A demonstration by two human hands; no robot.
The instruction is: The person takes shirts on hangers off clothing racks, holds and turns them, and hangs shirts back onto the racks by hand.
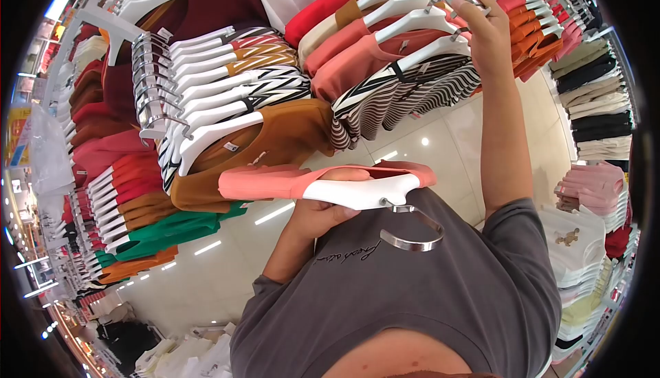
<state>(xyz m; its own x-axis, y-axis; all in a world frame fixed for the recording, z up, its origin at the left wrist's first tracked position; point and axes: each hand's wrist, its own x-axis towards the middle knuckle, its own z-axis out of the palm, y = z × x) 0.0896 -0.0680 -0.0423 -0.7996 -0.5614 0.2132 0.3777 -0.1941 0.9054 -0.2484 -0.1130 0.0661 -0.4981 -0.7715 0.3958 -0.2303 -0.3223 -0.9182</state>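
My left hand [317,218] is closed around a white hanger [357,192] carrying a folded coral top [265,183], in front of my chest. The hanger's metal hook [419,242] points towards me. My right hand [487,30] reaches up to the rail at the upper right, its fingers curled at a metal hanger hook [476,12]. Just left of it hangs a black-and-white striped top [405,92] on a white hanger [430,49]. Coral tops [364,68] hang beside that one.
To the left, a rail holds zigzag-patterned tops [275,79] and a brown top [295,127]. Lower left hangs a green garment [158,237]. Orange clothes [533,48] hang at the upper right. Folded trousers [598,103] and pink clothes [591,189] line the right side. The floor [440,144] is tiled.
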